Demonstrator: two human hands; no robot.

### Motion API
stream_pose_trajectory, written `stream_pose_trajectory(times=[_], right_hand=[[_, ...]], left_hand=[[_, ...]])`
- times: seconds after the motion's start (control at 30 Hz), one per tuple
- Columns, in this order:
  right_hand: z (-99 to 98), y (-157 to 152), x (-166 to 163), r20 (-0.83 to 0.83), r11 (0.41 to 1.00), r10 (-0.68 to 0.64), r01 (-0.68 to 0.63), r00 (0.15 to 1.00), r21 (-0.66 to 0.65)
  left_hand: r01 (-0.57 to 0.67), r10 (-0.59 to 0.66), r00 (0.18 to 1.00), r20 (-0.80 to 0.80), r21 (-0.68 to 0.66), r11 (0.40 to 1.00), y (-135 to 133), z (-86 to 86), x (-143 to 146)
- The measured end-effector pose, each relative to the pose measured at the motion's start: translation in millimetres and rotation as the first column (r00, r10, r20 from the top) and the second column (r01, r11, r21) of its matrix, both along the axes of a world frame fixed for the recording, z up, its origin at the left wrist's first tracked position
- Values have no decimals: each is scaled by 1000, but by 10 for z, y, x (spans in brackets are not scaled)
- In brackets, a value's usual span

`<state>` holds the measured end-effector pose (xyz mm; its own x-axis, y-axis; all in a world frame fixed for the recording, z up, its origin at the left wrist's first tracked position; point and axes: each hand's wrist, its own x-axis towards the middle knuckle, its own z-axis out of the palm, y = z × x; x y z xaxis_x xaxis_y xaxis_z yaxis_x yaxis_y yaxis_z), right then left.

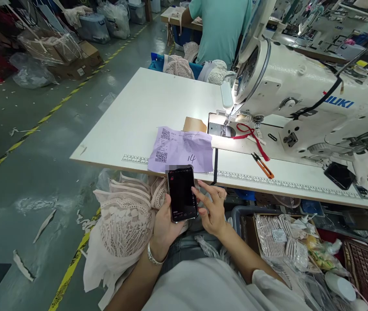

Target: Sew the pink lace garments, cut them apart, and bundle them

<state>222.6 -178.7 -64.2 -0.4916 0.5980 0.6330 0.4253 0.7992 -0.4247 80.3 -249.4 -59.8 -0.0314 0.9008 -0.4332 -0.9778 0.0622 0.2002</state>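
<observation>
A smartphone (182, 194) with a dark screen rests in my left hand (167, 222), whose fingers wrap its lower left side. At the phone's right edge is my right hand (212, 206), fingers spread and a ring on one of them; a fingertip is at or just over the screen. Beyond the phone's top edge, a purple paper slip (184, 149) with QR codes and a handwritten 14 lies on the white sewing table (122, 125). Beige lace bra pieces (127, 220) hang in a stack beside my left forearm.
A JUKI sewing machine (300, 86) stands on the right, with a red ribbon (251, 138) by its needle. Orange thread snips (262, 166) and a second phone (339, 175) lie on the table. A bin (245, 224) of fabric pieces sits below. Ahead, a person in a green shirt (222, 32) sits.
</observation>
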Motion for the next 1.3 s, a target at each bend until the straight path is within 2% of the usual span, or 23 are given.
stream_pose_trajectory(times=[0.3, 0.53, 0.63, 0.77, 0.97, 1.13, 1.3], right_hand=[[44, 65, -17, 1, 998, 48, -48, 999, 37], [257, 334, -77, 239, 997, 24, -42, 971, 72], [284, 396, -63, 314, 997, -44, 23, 949, 70], [275, 401, 9, 361, 997, -69, 52, 930, 57], [259, 376, 144, 325, 998, -47, 31, 945, 55], [227, 336, 180, 294, 998, -39, 24, 955, 53], [114, 165, 139, 120, 998, -54, 48, 991, 52]], left_hand=[[23, -24, 1000, 13, 29, 999, 6, 8, 0], [18, -18, 1000, -21, 26, 1000, 21, 40, 15], [52, -49, 997, -65, 43, 998, -3, 54, 10], [74, -69, 991, -116, 43, 996, -19, 132, 0], [79, -77, 989, -124, 10, 997, 53, 233, 11], [71, -69, 993, -92, 16, 997, 102, 168, 18], [61, -60, 996, -67, 0, 998, 121, 105, 9]])
